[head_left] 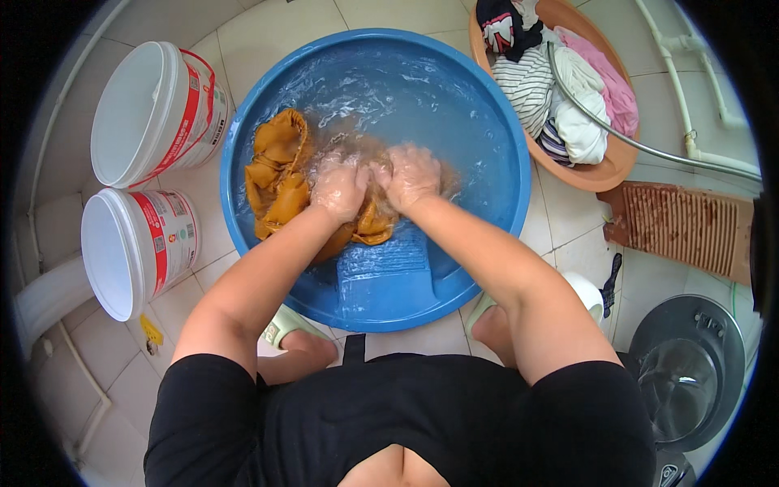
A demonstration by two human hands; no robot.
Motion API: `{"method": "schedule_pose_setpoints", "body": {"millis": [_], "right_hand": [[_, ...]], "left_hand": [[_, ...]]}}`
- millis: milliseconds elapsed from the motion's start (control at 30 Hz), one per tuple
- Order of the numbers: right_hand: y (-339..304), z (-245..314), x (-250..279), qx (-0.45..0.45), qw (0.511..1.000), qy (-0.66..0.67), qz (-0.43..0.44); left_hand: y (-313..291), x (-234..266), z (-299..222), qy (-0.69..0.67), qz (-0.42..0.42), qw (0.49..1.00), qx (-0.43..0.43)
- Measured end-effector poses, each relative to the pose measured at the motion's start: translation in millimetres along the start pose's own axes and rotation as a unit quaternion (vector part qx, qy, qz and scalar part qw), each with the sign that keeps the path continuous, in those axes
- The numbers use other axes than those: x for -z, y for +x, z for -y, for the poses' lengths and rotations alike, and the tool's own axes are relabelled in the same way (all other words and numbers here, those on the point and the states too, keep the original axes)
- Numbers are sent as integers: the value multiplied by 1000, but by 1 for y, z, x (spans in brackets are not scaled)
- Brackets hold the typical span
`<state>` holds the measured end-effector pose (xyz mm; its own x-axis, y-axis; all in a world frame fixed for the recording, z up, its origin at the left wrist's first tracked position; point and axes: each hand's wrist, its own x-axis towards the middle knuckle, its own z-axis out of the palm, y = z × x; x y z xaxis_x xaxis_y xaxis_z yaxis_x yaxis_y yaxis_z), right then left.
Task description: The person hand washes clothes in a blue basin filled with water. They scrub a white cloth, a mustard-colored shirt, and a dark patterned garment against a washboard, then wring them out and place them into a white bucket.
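A large round blue tub holds cloudy, rippling water. My left hand and my right hand are close together in the water near its middle, fingers bent and partly under the surface. Both grip a wet mustard-yellow garment, bunched between them. Much of it spreads left along the tub's inner wall, and a fold hangs below my hands. The kind of garment cannot be made out. Just below that fold, a ridged blue washboard slopes up to the tub's near side.
Two white buckets with red bands lie tilted at the left. An orange basin of clothes sits at the upper right, crossed by a metal hose. A brown washboard and a dark grey bucket stand at right.
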<state>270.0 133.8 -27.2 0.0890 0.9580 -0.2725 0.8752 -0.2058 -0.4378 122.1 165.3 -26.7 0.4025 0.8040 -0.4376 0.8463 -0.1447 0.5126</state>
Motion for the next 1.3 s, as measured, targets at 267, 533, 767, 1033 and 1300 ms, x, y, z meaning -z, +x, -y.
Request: {"method": "schedule_pose_setpoints", "body": {"millis": [267,533,767,1033,1300], "right_hand": [[-41,-24,0,265,961,-65,46],[50,-13,26,10,995,-9,100],[34,-31,69,69,946,-315,36],[11,0,49,298,928,-123,189],[57,-60,26,-55,969,-123,207]], "left_hand": [[-42,-30,29,30,-129,937,-324],[9,48,-29,92,31,991,-95],[-27,78,33,252,-68,938,-230],[-19,31,42,152,-56,987,19],[16,48,96,-218,34,973,64]]}}
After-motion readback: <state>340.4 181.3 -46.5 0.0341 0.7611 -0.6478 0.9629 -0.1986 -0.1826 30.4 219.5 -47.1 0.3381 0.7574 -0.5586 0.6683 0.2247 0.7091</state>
